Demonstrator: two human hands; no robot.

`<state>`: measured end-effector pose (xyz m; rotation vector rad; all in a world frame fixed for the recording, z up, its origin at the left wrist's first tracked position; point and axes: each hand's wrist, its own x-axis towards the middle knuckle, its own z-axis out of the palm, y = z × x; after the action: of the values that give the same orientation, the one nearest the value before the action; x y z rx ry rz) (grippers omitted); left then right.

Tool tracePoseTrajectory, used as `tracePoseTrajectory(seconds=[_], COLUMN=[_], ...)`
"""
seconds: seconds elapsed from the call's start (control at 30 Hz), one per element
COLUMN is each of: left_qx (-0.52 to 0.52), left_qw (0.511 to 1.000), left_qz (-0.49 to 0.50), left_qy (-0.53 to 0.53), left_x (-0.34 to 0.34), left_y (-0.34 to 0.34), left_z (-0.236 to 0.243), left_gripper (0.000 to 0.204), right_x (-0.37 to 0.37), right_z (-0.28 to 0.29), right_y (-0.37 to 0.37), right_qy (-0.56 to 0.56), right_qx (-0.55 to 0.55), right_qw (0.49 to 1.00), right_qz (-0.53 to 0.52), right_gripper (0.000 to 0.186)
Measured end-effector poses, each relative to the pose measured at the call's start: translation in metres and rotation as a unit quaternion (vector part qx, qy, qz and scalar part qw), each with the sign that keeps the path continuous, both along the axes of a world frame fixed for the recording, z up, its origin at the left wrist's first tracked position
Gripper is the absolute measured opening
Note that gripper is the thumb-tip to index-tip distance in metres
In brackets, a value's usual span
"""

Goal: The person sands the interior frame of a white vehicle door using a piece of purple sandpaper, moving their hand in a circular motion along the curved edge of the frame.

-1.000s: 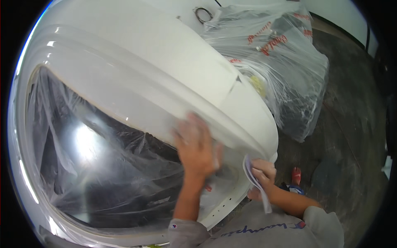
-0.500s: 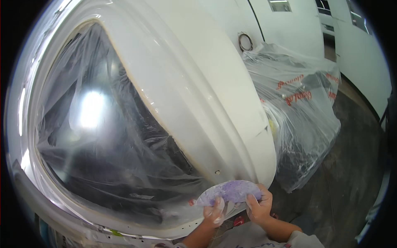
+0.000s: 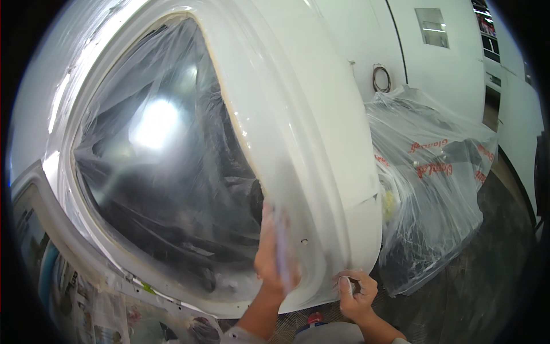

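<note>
Blurred left hand (image 3: 267, 255) gripping edge-on purple sheet (image 3: 282, 251), its face hidden

dark coil (image 3: 380, 90) | white wall (image 3: 423, 63) | draped clear sheeting (image 3: 421, 200) | dark floor (image 3: 458, 281)

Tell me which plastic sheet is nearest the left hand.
The sheet stretched across the opening, beside the left hand; the red-printed sheet hangs beyond the white panel.

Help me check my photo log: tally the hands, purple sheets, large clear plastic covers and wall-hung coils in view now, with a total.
Left hand and right hand: 2
Purple sheet: 1
Large clear plastic covers, over the opening and over the bulky thing at right: 2
Wall-hung coil: 1
Total: 6
</note>
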<state>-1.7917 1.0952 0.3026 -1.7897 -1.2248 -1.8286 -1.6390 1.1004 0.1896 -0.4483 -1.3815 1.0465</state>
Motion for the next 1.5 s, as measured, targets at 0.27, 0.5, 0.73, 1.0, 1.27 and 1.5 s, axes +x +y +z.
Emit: tracePoseTrajectory(seconds=[0.27,0.5,0.73,1.0,1.27,1.5], left_qx=[-0.038,-0.04,-0.034,-0.085,-0.043,-0.018], left_qw=[0.941,0.865,0.861,0.817,0.77,0.651], left_qz=[0.189,0.279,0.233,0.295,0.287,0.165], left_qy=[0.277,0.416,0.451,0.489,0.569,0.741], left_x=[-0.022,-0.038,-0.043,-0.041,-0.063,-0.077], left_y=[0.053,0.067,0.051,0.056,0.056,0.03], left_z=[-0.003,0.112,0.041,0.123,0.149,0.079], left_gripper=[0.058,0.056,0.055,0.054,0.046,0.046], right_x=[0.029,0.037,0.02,-0.001,-0.008,-0.01], right_z=[-0.025,-0.02,-0.006,-0.027,-0.031,-0.028], right_y=[0.007,0.025,0.057,0.058,0.063,0.064], right_qy=[-0.007,0.004,0.052,0.074,0.047,0.062], right_qx=[0.01,0.019,0.091,0.079,0.218,0.222], right_qw=[0.994,0.994,0.982,0.955,0.916,0.914], right_qz=[-0.11,-0.111,-0.16,-0.276,-0.334,-0.335], right_gripper=[0.008,0.008,0.008,0.009,0.013,0.013])
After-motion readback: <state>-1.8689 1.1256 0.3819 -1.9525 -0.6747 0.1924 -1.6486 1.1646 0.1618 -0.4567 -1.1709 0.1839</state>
